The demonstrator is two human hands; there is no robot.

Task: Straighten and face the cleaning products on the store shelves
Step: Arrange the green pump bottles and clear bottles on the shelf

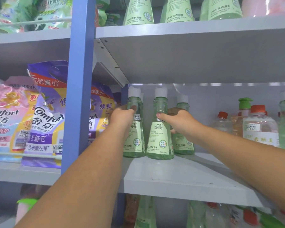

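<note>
Green bottles stand in a row on the grey shelf [179, 180], and both hands are on them. The left hand [122, 116] holds the left bottle [135, 129] high up, just under its neck, with the thumb curled across the front and the other fingers hidden behind. The right hand [178, 120] holds the middle bottle [160, 129] the same way, with its thumb pressed on the front by the price sticker and its fingers wrapped round the back. Both bottles stand straight up, white caps on top, so their long way runs up and down. They sit well back from the front edge of the shelf, near its left end, and they almost touch each other. A third bottle [183, 125] stands just behind the right hand, a bit further back. The middle bottle's label faces forward. The left one's label is partly hidden by the arm, so I cannot tell if it faces straight out. I think the next move is to slide both bottles toward the front edge, and there is plenty of bare shelf there to do it. The shelf above hangs low over the caps, so lifting high would be hard. To the right stand clear bottles with red caps [260, 125], well apart. To the left, past the blue post [79, 79], sit soft purple and pink bags [44, 119].
</note>
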